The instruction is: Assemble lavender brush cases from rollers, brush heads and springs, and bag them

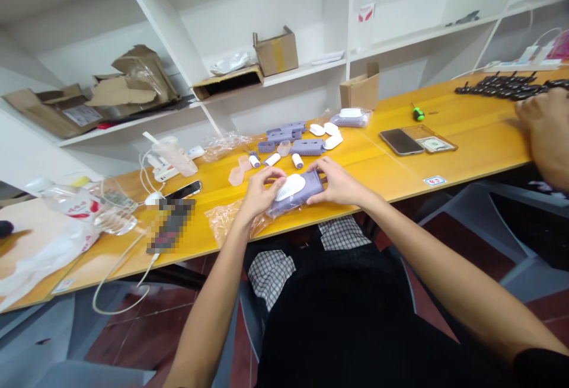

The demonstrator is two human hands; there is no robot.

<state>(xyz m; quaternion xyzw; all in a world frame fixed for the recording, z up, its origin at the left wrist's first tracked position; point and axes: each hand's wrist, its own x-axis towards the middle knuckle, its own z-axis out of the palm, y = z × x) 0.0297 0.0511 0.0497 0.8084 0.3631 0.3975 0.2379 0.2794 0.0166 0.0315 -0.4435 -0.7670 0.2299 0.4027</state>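
Between gripping fingers (pixel 320 166) of left hand (pixel 261 191) and right hand (pixel 335 183), boxy purple plastic case (pixel 313 185) under rounded white piece (pixel 293 185)

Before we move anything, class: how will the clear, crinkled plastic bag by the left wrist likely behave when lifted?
The bag would probably flop, given its creases. Its transparent film suggests little weight. Lifting might tug the purple, boxy plastic case it seems to touch.

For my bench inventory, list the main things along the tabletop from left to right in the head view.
Plastic bottle with a red-marked label → dark phone → left hand → purple case → right hand → black smartphone → banknote → cluster of black parts.
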